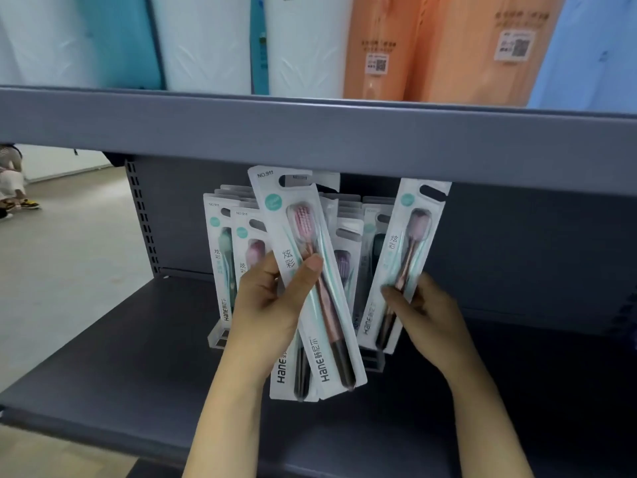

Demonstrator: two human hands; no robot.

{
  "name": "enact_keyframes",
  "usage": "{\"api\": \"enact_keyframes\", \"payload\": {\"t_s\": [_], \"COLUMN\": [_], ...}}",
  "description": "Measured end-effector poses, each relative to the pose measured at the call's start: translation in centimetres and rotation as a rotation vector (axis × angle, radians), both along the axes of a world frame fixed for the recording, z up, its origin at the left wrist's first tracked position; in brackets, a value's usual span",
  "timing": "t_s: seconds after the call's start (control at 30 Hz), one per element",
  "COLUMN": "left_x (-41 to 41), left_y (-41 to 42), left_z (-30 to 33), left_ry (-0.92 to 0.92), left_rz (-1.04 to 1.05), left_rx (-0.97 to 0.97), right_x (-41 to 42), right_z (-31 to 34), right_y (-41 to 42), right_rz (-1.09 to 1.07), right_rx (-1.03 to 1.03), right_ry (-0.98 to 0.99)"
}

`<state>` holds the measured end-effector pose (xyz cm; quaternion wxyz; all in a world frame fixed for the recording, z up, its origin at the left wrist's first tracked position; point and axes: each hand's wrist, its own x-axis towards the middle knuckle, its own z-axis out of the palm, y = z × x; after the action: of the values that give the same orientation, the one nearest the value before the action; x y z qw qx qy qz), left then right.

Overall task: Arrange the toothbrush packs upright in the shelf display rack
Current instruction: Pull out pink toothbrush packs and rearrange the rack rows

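The clear display rack [218, 336] stands on the dark grey shelf [113, 367], back near the shelf's rear panel, and everything else is placed here by reference to it. Rows of toothbrush packs [220, 257] stand upright in the rack, their hang-hole tops reaching just under the grey front edge of the upper shelf [310, 132].

In front of the rack's middle, the left hand [272, 301] grips a pink-bristled pack [306, 270], thumb curled across its face and fingers behind. This pack leans with its top toward the rack's left side, and its lower end hangs in front of the rack's base. A second pack [287, 374] sits behind it in the same hand, only its bottom part showing.

At the rack's right end, the right hand [424, 315] pinches a mauve-bristled pack [403, 263] by its lower half, fingertips on the front. That pack tilts with its top away from the rack to the right; whether its foot sits inside the rack or just before it is not clear.

Above the rack, on the upper shelf, stand large wrapped rolls in white, teal, orange [431, 46] and blue. Far to the rack's left, across the pale floor [69, 253], part of another person [12, 181] shows.
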<state>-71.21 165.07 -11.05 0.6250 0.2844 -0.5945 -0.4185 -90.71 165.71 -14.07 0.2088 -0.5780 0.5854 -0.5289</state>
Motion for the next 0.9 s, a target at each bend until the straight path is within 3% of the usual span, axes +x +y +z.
{"api": "enact_keyframes", "payload": {"t_s": [0.17,0.27,0.43,0.6,0.9], "left_x": [-1.4,-3.1,-5.5,-6.0,-5.4], "left_y": [0.5,1.2,2.6,3.6,3.8], "left_z": [-0.4,-0.7,-1.2,-1.4,-2.0], "left_ry": [0.008,0.018,0.073,0.157,0.282], "left_rz": [-0.17,-0.265,-0.246,-0.188,-0.094], "left_rx": [0.015,0.044,0.031,0.026,0.1], "right_x": [0.3,1.1,3.0,3.9,5.1], "right_z": [-0.5,-0.4,-0.6,-0.2,0.5], "right_y": [2.7,4.2,5.7,6.7,7.0], "right_rz": [0.047,0.128,0.148,0.226,0.295], "right_rx": [-0.027,-0.002,-0.011,-0.057,-0.103], "right_ry": [-0.274,-0.315,-0.413,-0.275,-0.254]}}
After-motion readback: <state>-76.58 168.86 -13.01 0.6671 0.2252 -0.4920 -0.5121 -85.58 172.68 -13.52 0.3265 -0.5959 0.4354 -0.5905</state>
